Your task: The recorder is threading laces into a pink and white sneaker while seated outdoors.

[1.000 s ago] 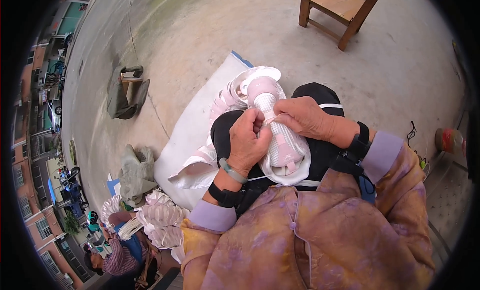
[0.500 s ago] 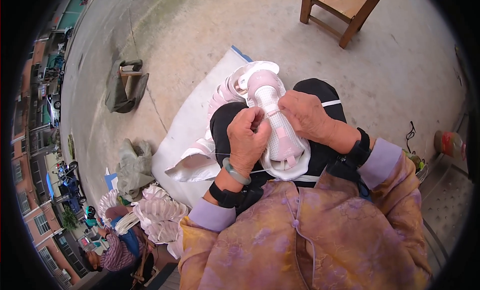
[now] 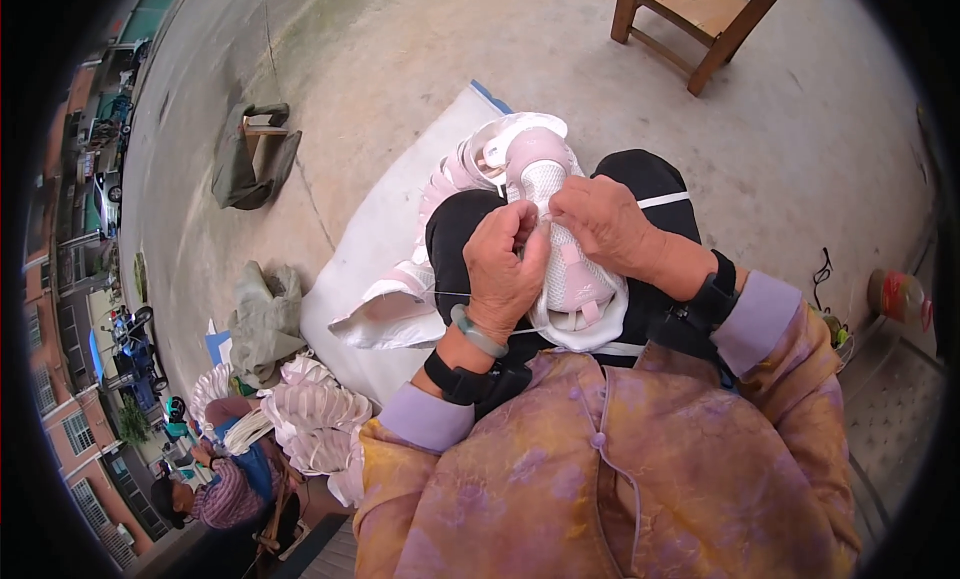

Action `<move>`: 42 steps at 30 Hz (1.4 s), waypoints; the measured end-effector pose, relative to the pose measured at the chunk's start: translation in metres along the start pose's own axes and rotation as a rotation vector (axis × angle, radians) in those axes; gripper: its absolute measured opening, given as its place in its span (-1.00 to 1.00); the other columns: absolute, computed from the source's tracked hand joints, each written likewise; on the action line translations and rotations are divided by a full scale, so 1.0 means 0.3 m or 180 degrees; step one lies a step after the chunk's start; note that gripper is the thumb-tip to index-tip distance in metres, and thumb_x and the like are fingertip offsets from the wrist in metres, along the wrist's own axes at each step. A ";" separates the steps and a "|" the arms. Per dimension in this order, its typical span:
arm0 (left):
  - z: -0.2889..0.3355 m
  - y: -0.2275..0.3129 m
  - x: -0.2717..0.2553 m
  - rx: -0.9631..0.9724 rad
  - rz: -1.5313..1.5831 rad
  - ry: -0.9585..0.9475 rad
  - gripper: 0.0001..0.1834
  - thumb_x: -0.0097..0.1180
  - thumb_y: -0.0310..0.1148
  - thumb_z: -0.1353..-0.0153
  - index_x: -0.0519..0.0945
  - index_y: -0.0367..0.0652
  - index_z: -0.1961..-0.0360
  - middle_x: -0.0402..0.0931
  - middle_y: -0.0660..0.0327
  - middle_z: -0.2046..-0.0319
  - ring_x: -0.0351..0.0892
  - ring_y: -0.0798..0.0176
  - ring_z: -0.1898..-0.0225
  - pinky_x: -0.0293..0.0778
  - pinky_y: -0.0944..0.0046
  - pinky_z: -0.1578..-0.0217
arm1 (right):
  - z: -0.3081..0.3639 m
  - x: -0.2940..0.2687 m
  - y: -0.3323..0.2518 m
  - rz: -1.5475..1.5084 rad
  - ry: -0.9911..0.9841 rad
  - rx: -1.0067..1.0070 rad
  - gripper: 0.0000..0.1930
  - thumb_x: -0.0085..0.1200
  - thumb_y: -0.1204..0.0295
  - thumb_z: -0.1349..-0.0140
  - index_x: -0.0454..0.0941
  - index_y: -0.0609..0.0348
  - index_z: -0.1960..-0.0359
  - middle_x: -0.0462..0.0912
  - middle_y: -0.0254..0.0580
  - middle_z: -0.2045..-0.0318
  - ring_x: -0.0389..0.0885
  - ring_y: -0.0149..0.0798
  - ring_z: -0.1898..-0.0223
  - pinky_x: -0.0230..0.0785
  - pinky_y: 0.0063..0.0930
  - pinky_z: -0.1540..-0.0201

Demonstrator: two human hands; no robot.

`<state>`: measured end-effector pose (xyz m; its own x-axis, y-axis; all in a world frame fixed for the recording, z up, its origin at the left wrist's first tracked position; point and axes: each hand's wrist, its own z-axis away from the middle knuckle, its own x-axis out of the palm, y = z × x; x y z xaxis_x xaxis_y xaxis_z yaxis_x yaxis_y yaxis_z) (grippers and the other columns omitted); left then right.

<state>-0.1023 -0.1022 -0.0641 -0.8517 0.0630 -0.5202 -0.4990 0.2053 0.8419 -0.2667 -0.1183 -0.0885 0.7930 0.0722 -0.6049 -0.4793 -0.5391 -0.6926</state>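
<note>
A pink and white mesh shoe upper (image 3: 575,279) lies across my lap, its rounded pink heel or toe end pointing away from me. Above its middle strip, my left hand (image 3: 503,259) is closed in a pinch, thumb against curled fingers. My right hand (image 3: 607,227) pinches just beside it, and the fingertips of both nearly meet over the mesh. Whatever sits between the fingertips is too small to make out. A thin white thread (image 3: 450,294) runs by my left wrist. More pink and white uppers (image 3: 450,184) form a curved row beyond my left knee.
A white sheet (image 3: 365,244) spreads on the concrete at left, with a white and pink upper (image 3: 390,314) on it. Stacked uppers (image 3: 315,414) lie near a seated person (image 3: 230,494). A wooden chair (image 3: 690,9), a draped low stool (image 3: 255,159) and a jar (image 3: 895,291) stand around.
My hands have come closer together, the right one shifting left until its fingertips nearly touch the left's. The whole view has moved slightly; the upper stays on my lap.
</note>
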 end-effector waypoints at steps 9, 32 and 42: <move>-0.016 -0.022 0.004 0.0721 -0.0467 0.0112 -0.87 0.17 -0.51 0.01 0.49 -0.21 0.40 0.44 0.08 0.52 0.46 0.01 0.46 0.38 0.16 0.44 | -0.024 -0.006 0.003 -0.0623 -0.0370 0.0639 -0.92 -0.02 0.44 -0.07 0.43 0.17 0.45 0.50 -0.03 0.49 0.51 0.05 0.39 0.33 -0.19 0.33; 0.200 -0.348 -0.917 -0.1074 -0.3600 0.1717 -0.80 -0.04 -0.33 -0.20 0.40 -0.27 0.45 0.43 -0.04 0.56 0.40 -0.13 0.50 0.33 0.07 0.45 | 0.049 -0.179 0.009 0.0614 -0.0474 0.0359 -0.63 0.04 0.53 0.11 0.42 0.15 0.15 0.55 -0.07 0.37 0.52 0.00 0.37 0.35 -0.17 0.33; 0.018 -0.025 -0.163 0.1536 -0.1971 -0.0212 -0.55 0.06 -0.55 0.03 0.41 -0.21 0.02 0.47 0.01 0.13 0.53 0.12 0.53 0.48 0.22 0.50 | 0.046 -0.168 0.013 0.1214 -0.0398 0.0012 -0.78 0.02 0.53 0.04 0.41 0.12 0.30 0.41 -0.19 0.52 0.51 -0.15 0.46 0.36 -0.37 0.51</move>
<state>-0.0561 -0.1016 -0.0460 -0.4223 -0.1461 -0.8946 -0.7421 0.6225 0.2487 -0.3136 -0.1126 -0.0661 0.5061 -0.0310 -0.8619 -0.7320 -0.5439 -0.4102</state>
